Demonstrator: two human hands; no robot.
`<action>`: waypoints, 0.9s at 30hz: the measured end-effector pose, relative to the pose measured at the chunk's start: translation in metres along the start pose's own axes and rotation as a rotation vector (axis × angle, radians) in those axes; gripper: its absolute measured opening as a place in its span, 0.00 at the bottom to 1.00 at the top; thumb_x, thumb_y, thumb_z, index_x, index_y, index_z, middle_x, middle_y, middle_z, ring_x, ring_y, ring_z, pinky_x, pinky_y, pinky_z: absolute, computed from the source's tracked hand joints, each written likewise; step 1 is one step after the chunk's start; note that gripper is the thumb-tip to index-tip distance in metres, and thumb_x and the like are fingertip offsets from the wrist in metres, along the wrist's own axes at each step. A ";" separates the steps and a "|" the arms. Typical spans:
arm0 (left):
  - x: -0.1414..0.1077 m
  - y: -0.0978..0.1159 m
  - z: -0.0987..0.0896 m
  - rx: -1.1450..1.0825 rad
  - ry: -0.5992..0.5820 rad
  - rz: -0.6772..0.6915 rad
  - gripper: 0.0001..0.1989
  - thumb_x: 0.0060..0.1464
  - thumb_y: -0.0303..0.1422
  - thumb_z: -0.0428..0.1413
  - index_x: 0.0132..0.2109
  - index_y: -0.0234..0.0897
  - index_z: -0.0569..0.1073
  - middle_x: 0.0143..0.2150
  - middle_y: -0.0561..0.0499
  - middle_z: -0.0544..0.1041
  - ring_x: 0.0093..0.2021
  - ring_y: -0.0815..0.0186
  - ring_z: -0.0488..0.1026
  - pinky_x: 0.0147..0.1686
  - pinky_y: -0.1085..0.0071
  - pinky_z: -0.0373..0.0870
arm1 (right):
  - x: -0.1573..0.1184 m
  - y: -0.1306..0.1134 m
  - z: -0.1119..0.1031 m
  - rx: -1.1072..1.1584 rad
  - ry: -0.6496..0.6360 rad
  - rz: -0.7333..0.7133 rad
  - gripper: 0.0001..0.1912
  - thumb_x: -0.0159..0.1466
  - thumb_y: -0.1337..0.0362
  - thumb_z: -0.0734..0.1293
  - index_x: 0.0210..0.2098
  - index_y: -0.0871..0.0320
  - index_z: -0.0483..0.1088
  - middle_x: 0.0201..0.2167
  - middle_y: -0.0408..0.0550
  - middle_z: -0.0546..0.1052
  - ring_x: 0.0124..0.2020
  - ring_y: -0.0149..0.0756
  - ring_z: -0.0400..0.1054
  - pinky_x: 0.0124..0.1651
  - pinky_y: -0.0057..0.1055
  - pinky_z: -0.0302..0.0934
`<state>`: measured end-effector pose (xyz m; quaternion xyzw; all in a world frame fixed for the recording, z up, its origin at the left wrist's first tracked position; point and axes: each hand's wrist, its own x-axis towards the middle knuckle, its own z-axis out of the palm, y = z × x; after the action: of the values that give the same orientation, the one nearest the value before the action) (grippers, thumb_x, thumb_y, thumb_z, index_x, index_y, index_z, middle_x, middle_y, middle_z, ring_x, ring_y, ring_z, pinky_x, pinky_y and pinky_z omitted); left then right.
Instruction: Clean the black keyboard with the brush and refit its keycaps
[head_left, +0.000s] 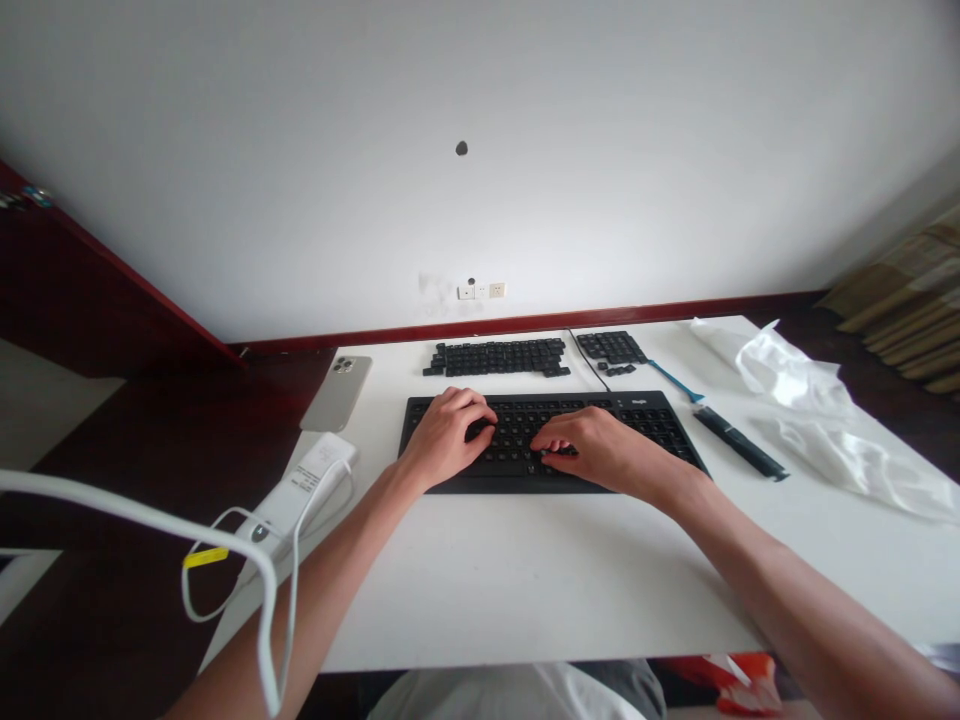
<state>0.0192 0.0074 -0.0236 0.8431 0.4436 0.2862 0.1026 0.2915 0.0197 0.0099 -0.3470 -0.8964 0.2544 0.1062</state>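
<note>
keyboard [525, 425] on a white table [525, 600], viewed from my head camera, both hands on its keys. left hand [448, 437] over the left keys, fingers [480, 425] curled and close together. right hand [592, 445] over the lower middle keys, fingers [559, 447] bunched with tips pointing down. loose keycaps [495, 357] lie in a long row just beyond the keyboard, with a smaller cluster [611, 347] to their right and a thin black cable [589, 360] running between them. risks, as i judge them from here: a stray wrist could scatter the row, a tug on the cable could disturb the cluster, and the phone [337, 393] at the table's left edge could slip off if knocked. the white cable [127, 505] looping in from the left could also snag my left forearm. hidden: the keys under both palms, so i cannot tell whether either hand is clamped on a keycap or only resting. the blue tool [675, 381] and black stick [739, 443] at right are hard to identify, and key legends are too small to read.
</note>
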 end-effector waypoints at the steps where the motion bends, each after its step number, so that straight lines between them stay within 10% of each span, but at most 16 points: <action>1: 0.000 0.000 0.000 -0.001 0.000 0.000 0.06 0.64 0.26 0.61 0.45 0.41 0.79 0.47 0.49 0.78 0.50 0.57 0.74 0.55 0.55 0.73 | 0.000 -0.002 -0.001 0.021 0.004 0.005 0.11 0.67 0.72 0.71 0.46 0.54 0.82 0.43 0.45 0.85 0.42 0.38 0.79 0.45 0.30 0.68; 11: 0.000 0.000 0.000 -0.006 -0.010 0.003 0.05 0.65 0.27 0.60 0.45 0.41 0.78 0.47 0.49 0.78 0.50 0.57 0.73 0.55 0.54 0.73 | 0.001 -0.015 0.001 0.162 -0.050 -0.017 0.09 0.66 0.71 0.70 0.42 0.56 0.81 0.40 0.44 0.84 0.38 0.34 0.78 0.44 0.27 0.69; 27: -0.001 -0.003 0.002 0.009 -0.025 -0.011 0.06 0.65 0.28 0.59 0.46 0.43 0.79 0.48 0.49 0.78 0.51 0.56 0.73 0.55 0.54 0.71 | -0.007 -0.051 0.020 -0.275 -0.023 0.059 0.16 0.69 0.80 0.62 0.30 0.60 0.74 0.32 0.47 0.76 0.27 0.31 0.70 0.30 0.32 0.52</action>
<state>0.0174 0.0086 -0.0268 0.8446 0.4480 0.2732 0.1059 0.2604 -0.0252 0.0197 -0.3818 -0.9133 0.1361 0.0396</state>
